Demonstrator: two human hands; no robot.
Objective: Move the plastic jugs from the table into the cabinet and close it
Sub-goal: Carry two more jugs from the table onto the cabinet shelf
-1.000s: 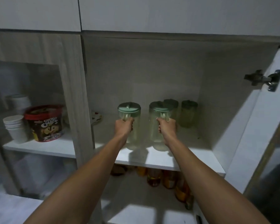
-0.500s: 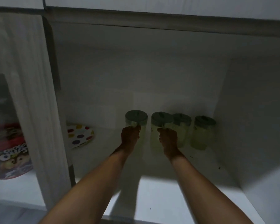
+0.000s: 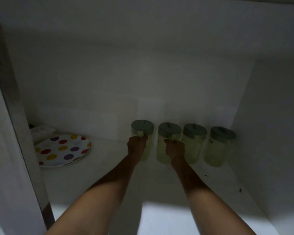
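Both translucent plastic jugs with grey-green lids [image 3: 142,133] [image 3: 166,143] now sit at the white cabinet shelf's [image 3: 109,175] back, pushed deeper than a second ago. Left hand [image 3: 136,147] and right hand [image 3: 175,150] still grasp the handles; letting go looks next.

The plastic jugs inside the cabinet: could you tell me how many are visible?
4, in a row along the back: leftmost jug in the left hand, second jug in the right hand, third jug, rightmost jug.

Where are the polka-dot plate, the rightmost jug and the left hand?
polka-dot plate [image 3: 62,150], head view, centre of its face.
rightmost jug [image 3: 216,152], head view, clear body below the lid.
left hand [image 3: 137,146], head view, back of the hand.
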